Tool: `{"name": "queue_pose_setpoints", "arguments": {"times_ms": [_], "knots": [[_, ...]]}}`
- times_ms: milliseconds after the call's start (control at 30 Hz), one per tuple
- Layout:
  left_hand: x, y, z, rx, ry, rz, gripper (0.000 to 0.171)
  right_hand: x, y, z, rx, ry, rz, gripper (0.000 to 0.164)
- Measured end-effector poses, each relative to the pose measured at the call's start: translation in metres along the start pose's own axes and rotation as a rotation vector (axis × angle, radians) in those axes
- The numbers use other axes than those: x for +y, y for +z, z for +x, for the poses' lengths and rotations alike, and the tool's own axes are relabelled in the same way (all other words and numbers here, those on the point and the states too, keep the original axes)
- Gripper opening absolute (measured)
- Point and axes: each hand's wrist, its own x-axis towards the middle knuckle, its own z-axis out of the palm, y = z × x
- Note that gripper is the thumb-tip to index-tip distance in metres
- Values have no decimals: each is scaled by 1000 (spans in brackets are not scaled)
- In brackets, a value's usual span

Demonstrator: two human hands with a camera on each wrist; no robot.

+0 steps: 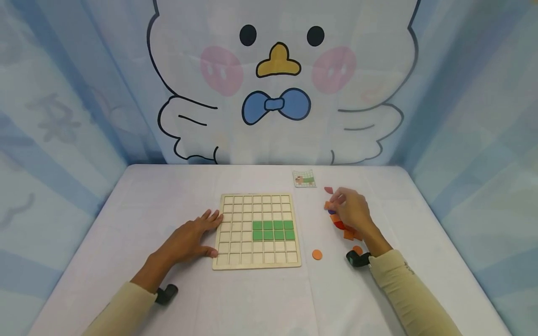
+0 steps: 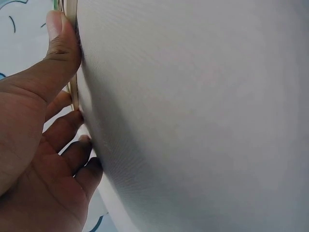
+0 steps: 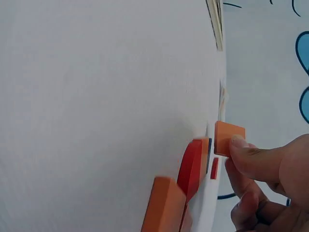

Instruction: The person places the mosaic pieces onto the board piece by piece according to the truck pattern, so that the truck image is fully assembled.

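A light wooden grid board (image 1: 235, 246) lies on the white table, with two rows of green square tiles (image 1: 273, 230) on its right side. Along the board's left edge rests my left hand (image 1: 187, 240), thumb and fingers extended against it; the left wrist view shows the thumb (image 2: 57, 36) at the rim. My right hand (image 1: 353, 211) is to the right of the board, over a small pile of pieces. Thumb and finger pinch an orange square tile (image 3: 227, 137). Beneath are a red curved piece (image 3: 189, 169) and an orange block (image 3: 163, 205), among other pieces partly hidden by the hand.
A small picture card (image 1: 304, 179) lies behind the board's right corner. One orange disc (image 1: 317, 255) sits right of the board, another orange disc (image 1: 357, 250) by the right wrist. A pink piece (image 1: 329, 190) lies beyond the pile. A printed curtain (image 1: 273, 140) stands behind the table.
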Motion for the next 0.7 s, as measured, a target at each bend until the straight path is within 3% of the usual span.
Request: {"name": "queue_pose_setpoints", "arguments": {"times_ms": [167, 400, 700], "knots": [[1, 0, 0, -4, -9, 2, 106, -19, 9, -3, 42, -46, 19, 10], [1, 0, 1, -10, -18, 6, 106, -51, 23, -14, 34, -118, 68, 15], [0, -1, 2, -15, -14, 9, 106, -96, 45, -33, -42, -202, 147, 15]]}}
